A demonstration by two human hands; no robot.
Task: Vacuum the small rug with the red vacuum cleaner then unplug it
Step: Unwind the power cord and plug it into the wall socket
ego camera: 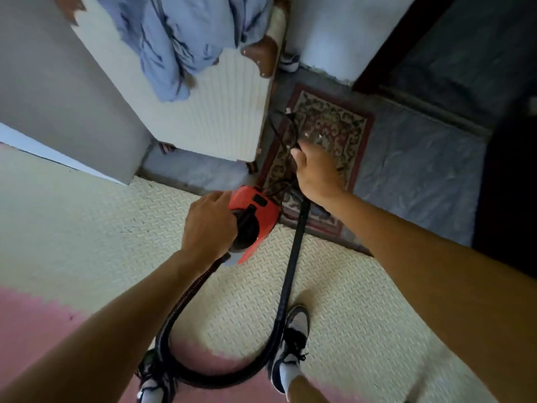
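The red vacuum cleaner (255, 210) hangs over the edge of the foam mat, and my left hand (207, 222) grips its black top handle. Its black hose (209, 370) loops down past my shoes and rises as a rigid tube (293, 257) into my right hand (315, 173), which grips the tube's upper end together with the black power cord (279, 129). The small patterned rug (328, 135), dark red at its border, lies on the grey floor ahead under my right hand. The cord trails in loops over the rug. The plug is not clearly seen.
A white ribbed mattress (215, 106) with a blue sheet (180, 36) stands left of the rug. A grey wall panel (58, 91) is at the far left. Cream and pink foam mats (87, 234) cover the near floor. A dark doorway (436, 53) lies at the right.
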